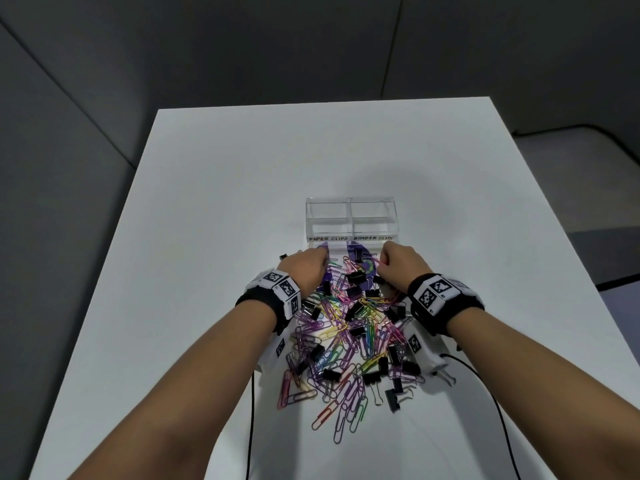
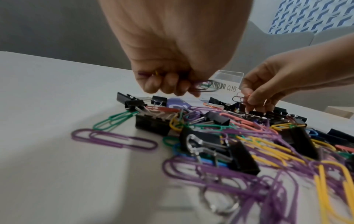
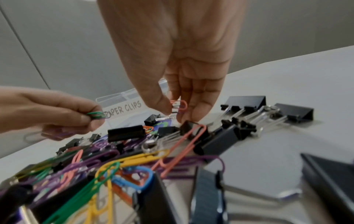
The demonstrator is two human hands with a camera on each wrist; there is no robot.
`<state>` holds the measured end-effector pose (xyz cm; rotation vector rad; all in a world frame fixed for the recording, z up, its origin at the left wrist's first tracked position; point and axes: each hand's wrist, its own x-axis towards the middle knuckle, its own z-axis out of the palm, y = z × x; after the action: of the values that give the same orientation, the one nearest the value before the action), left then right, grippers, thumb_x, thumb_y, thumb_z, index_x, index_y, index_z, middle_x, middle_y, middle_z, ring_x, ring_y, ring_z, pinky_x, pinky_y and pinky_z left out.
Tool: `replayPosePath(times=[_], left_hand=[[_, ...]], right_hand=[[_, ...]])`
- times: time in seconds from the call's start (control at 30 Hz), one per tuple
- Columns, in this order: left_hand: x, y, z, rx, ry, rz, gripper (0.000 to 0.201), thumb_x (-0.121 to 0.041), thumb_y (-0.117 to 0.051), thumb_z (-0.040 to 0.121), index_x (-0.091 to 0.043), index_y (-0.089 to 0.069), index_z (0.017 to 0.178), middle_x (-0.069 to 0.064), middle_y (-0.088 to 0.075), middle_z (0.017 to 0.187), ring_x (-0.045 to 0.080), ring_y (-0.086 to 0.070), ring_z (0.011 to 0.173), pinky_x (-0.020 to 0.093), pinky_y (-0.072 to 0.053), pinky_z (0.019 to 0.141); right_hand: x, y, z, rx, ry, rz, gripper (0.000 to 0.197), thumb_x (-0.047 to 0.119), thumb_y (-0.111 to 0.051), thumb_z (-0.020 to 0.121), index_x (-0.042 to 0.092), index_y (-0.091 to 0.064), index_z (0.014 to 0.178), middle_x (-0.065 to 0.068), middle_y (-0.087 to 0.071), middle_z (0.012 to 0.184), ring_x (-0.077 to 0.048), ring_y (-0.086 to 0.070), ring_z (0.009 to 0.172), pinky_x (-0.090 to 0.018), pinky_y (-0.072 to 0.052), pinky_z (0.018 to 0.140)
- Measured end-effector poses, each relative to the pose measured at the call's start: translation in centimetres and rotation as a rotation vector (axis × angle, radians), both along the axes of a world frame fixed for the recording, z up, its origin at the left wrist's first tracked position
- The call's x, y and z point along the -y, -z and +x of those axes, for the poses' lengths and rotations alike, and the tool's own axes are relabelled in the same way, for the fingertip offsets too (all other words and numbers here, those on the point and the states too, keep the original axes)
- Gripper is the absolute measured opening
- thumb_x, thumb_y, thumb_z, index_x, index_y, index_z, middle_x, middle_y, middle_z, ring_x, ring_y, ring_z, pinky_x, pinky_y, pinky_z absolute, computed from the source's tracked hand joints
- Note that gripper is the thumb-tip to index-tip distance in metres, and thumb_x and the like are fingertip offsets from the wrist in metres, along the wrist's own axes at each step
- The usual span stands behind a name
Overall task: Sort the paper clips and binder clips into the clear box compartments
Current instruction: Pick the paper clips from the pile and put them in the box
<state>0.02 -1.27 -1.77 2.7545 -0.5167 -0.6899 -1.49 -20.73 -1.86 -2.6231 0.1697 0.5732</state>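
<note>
A clear box [image 1: 351, 220] stands on the white table, its front labelled PAPER CLIPS on the left and BINDER CLIPS on the right; both front compartments look empty. In front of it lies a tangled pile [image 1: 349, 327] of coloured paper clips and black binder clips. My left hand [image 1: 323, 266] hovers over the pile's far left and grips several purple and green paper clips [image 2: 203, 87]. My right hand [image 1: 381, 268], at the pile's far right, pinches a few paper clips [image 3: 179, 105], one pink, just above a black binder clip [image 3: 191, 128].
A purple-printed sheet [image 1: 346, 252] lies under the pile beside the box. Some black binder clips [image 3: 268, 112] lie apart to the right of the pile. Black cables [image 1: 498, 410] trail from my wrists over the table's near edge. Grey wall panels stand behind the table.
</note>
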Motion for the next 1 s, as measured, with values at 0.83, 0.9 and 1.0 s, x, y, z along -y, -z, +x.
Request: replayPosePath(times=[0.83,0.9,1.0], left_hand=[[-6.2,-0.4,-1.4,-0.035,-0.136,0.025,0.03,-0.033,-0.028,0.103,-0.01,-0.048,0.107,0.003,-0.055,0.08,0.023,-0.052,0.077,0.029,-0.035,0.069],[-6.1,-0.6,-1.4,-0.031,-0.134,0.035,0.038,-0.042,-0.027,0.102,-0.01,-0.047,0.1,0.0,-0.051,0.075,0.022,-0.049,0.074,0.029,-0.035,0.068],[-5.5,-0.8,-0.9,-0.028,-0.069,0.073,0.042,-0.035,-0.023,0.104,-0.003,-0.05,0.112,0.014,-0.061,0.095,0.03,-0.058,0.087,0.035,-0.04,0.072]], right_hand=[[-3.7,-0.7,-1.9,-0.032,-0.261,-0.215,0.027,0.03,-0.033,0.1,0.008,-0.049,0.102,-0.014,-0.064,0.107,-0.03,-0.061,0.098,-0.031,-0.037,0.069],[-3.2,-0.8,-1.5,-0.018,-0.219,-0.163,0.033,0.026,-0.028,0.102,0.005,-0.053,0.109,-0.016,-0.065,0.107,-0.032,-0.061,0.097,-0.035,-0.043,0.074],[-3.1,-0.8,-0.4,-0.019,-0.185,-0.098,0.03,0.014,-0.029,0.102,0.004,-0.053,0.115,-0.017,-0.064,0.113,-0.032,-0.06,0.1,-0.037,-0.045,0.083]])
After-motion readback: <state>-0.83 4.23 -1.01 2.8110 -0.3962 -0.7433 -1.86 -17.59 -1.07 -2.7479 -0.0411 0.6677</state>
